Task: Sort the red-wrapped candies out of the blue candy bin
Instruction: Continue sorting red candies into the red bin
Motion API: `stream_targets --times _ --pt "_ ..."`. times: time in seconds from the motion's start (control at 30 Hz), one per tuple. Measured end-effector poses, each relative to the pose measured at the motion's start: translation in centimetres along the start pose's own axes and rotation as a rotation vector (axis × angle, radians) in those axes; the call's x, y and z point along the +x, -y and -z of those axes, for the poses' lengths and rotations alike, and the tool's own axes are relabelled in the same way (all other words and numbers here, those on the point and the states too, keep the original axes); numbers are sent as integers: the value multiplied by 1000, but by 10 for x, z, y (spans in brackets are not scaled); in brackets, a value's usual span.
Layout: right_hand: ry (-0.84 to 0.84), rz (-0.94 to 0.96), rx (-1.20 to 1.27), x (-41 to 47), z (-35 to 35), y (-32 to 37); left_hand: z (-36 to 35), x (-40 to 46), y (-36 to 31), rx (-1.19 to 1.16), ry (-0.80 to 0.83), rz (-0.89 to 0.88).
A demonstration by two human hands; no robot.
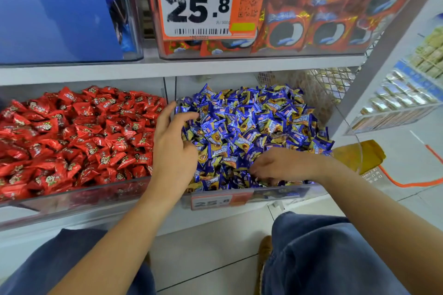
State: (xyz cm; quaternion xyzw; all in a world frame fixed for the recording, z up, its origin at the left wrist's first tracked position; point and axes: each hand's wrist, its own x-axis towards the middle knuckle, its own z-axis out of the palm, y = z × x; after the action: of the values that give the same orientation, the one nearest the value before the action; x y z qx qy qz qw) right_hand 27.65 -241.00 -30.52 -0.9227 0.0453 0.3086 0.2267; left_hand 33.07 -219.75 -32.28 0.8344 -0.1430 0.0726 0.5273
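A clear bin [254,195] on the lower shelf is heaped with blue-and-gold wrapped candies [254,122]. To its left, a second clear bin [72,199] is full of red-wrapped candies [76,136]. My left hand [175,148] lies at the blue bin's left edge, fingers curved over the candies, thumb up; whether it holds anything is hidden. My right hand [282,165] reaches into the front of the blue pile with fingers curled down among the wrappers. No red candy shows in the blue pile.
Above, a shelf carries a bin of orange-red cookie packs [323,19] with a 25.8 price tag [201,2], and a blue-fronted bin [60,12]. A wire mesh panel [318,88] closes the right side. My knees [323,254] are below the shelf.
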Motion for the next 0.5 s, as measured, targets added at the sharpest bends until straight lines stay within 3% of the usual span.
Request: stream_targets --times 0.13,0.23,0.37,0.5 --pt "146 -72 -128 9 -12 14 0 -1 -2 1 -9 -5" --pt "170 -55 -57 21 -16 25 -2 -1 2 -22 -30 -11" --pt "222 0 211 34 -25 36 -3 0 5 -45 -60 -13" --pt "330 -41 692 45 -32 40 -3 -1 3 -36 -51 -14"
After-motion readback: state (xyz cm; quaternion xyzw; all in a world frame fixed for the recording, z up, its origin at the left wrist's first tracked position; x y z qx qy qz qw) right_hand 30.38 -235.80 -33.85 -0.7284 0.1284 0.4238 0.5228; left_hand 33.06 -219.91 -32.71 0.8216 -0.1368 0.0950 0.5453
